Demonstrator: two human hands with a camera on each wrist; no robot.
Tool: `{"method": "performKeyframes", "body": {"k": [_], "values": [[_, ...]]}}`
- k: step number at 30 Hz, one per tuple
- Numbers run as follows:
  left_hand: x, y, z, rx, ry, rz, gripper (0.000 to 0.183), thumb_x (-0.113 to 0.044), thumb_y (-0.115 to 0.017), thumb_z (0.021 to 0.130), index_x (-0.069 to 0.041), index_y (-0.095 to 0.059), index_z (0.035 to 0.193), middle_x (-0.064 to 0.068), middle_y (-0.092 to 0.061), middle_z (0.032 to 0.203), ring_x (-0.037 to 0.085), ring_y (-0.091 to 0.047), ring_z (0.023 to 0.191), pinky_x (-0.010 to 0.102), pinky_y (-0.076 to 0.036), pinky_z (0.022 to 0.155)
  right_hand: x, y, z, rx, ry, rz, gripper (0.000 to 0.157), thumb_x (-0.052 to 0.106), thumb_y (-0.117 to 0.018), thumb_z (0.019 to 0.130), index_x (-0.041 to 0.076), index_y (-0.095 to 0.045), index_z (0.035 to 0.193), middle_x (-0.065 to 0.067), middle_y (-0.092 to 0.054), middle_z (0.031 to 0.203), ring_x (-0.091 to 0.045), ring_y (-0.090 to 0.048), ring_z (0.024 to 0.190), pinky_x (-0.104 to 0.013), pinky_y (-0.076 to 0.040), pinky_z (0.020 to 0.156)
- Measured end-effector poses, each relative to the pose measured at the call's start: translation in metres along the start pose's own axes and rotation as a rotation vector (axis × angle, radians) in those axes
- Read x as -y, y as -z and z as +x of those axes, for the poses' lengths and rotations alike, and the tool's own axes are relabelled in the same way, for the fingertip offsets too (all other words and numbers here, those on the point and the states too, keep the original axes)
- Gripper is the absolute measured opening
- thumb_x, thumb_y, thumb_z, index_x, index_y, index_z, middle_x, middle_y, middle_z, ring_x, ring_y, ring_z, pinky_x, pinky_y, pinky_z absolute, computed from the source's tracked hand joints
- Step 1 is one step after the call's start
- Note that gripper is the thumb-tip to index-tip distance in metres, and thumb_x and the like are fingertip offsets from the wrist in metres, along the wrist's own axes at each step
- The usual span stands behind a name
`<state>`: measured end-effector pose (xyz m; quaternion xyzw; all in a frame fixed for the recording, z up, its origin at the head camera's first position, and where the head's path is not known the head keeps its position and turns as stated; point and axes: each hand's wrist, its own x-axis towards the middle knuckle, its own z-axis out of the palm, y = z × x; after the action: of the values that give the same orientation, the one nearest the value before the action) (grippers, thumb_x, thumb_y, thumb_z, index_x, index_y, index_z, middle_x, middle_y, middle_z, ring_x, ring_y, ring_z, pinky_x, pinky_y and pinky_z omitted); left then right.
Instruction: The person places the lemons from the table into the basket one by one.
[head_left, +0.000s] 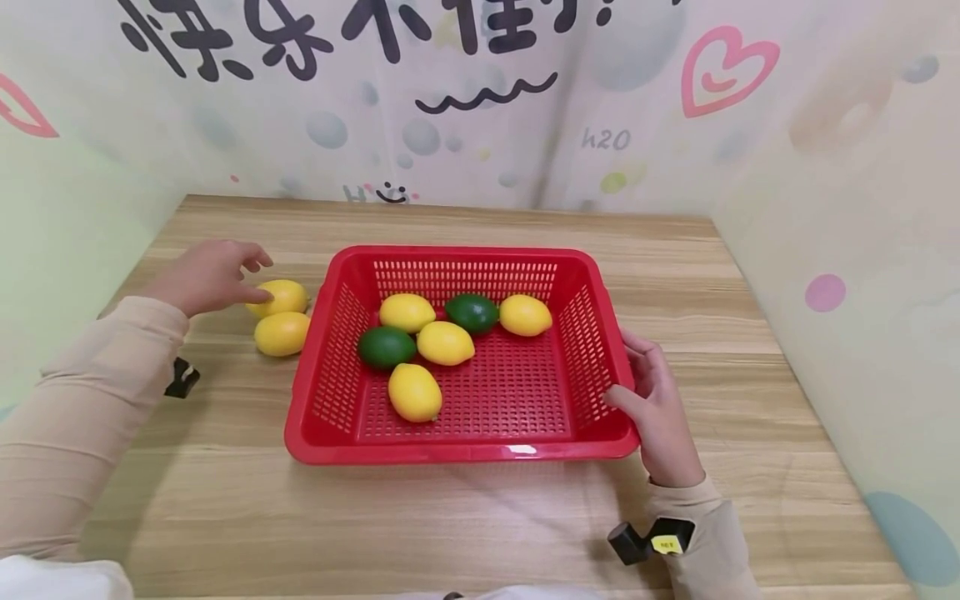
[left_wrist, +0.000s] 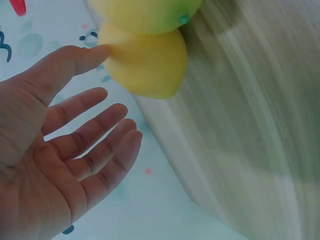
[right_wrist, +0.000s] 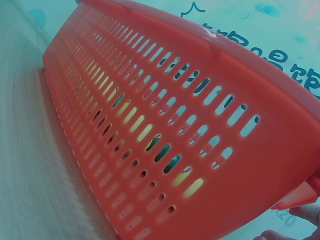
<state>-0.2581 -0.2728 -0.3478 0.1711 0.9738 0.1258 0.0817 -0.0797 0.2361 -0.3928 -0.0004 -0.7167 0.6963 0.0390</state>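
Observation:
At the far-left lemon [head_left: 288, 295] my left hand [head_left: 213, 277] hovers with spread fingers, its thumb tip right at the peel. A second yellow lemon [head_left: 282, 335] lies just nearer on the table. In the left wrist view the thumb meets one lemon [left_wrist: 150, 67], while the other fingers stay loosely extended away from it. My right hand [head_left: 658, 408] grips the right rim of a red plastic basket [head_left: 457, 452], thumb over the edge and fingers outside. Inside lie several yellow lemons [head_left: 446, 343] and two dark green ones, one [head_left: 471, 313] at the back, another [head_left: 386, 347] at left.
The basket stands mid-table on a wood-grain tabletop [head_left: 360, 525]. A printed wall [head_left: 480, 158] closes off the back, with walls at both sides as well. Black camera mounts sit at each wrist, the right one [head_left: 651, 540] over the table's front right.

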Motion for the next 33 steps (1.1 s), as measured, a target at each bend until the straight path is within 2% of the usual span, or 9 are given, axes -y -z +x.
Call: {"method": "performKeyframes", "body": {"k": [7, 12, 20, 24, 29, 33], "values": [[0.006, -0.003, 0.001, 0.015, -0.005, -0.046, 0.056, -0.027, -0.077, 0.078, 0.004, -0.057, 0.12, 0.029, -0.06, 0.114, 0.043, -0.058, 0.099, 0.054, -0.05, 0.081, 0.0, 0.0, 0.0, -0.005, 0.001, -0.001, 0.067, -0.013, -0.05, 0.083, 0.014, -0.033, 0.143, -0.01, -0.042, 0.137, -0.03, -0.046, 0.118, -0.039, -0.055, 0.079], [0.005, -0.006, 0.001, 0.037, 0.003, -0.086, 0.059, -0.03, -0.078, 0.077, 0.003, -0.057, 0.121, 0.027, -0.06, 0.113, 0.042, -0.058, 0.1, 0.053, -0.05, 0.081, 0.001, 0.0, 0.0, -0.006, 0.003, 0.005, 0.067, -0.013, -0.05, 0.084, 0.014, -0.033, 0.143, -0.01, -0.042, 0.137, -0.029, -0.046, 0.118, -0.039, -0.055, 0.079], [0.009, -0.015, 0.002, 0.057, -0.007, -0.062, 0.062, -0.039, -0.079, 0.074, 0.006, -0.061, 0.112, 0.022, -0.065, 0.102, 0.037, -0.06, 0.094, 0.052, -0.05, 0.081, 0.0, 0.0, 0.0, -0.008, -0.003, -0.004, 0.068, -0.013, -0.05, 0.083, 0.015, -0.034, 0.143, -0.01, -0.043, 0.136, -0.029, -0.046, 0.117, -0.039, -0.055, 0.079], [0.012, -0.021, 0.003, 0.058, -0.011, -0.054, 0.063, -0.044, -0.079, 0.073, 0.004, -0.064, 0.11, 0.019, -0.066, 0.1, 0.034, -0.06, 0.093, 0.05, -0.05, 0.08, 0.0, 0.0, -0.001, -0.008, -0.007, -0.007, 0.068, -0.012, -0.05, 0.084, 0.015, -0.033, 0.143, -0.01, -0.042, 0.136, -0.029, -0.046, 0.117, -0.039, -0.055, 0.079], [0.013, -0.023, 0.005, 0.05, -0.006, -0.061, 0.068, -0.048, -0.079, 0.071, 0.005, -0.063, 0.11, 0.021, -0.065, 0.102, 0.036, -0.06, 0.093, 0.051, -0.05, 0.079, 0.0, 0.0, -0.001, -0.01, -0.009, -0.013, 0.068, -0.012, -0.051, 0.084, 0.015, -0.033, 0.143, -0.01, -0.042, 0.136, -0.029, -0.046, 0.117, -0.039, -0.055, 0.079], [0.013, -0.025, 0.007, 0.023, -0.014, -0.043, 0.064, -0.045, -0.08, 0.07, 0.004, -0.064, 0.107, 0.019, -0.066, 0.098, 0.033, -0.06, 0.09, 0.049, -0.049, 0.078, -0.001, 0.0, -0.001, -0.012, -0.01, -0.018, 0.068, -0.011, -0.052, 0.083, 0.016, -0.034, 0.143, -0.01, -0.042, 0.136, -0.028, -0.046, 0.117, -0.039, -0.055, 0.079]]}}
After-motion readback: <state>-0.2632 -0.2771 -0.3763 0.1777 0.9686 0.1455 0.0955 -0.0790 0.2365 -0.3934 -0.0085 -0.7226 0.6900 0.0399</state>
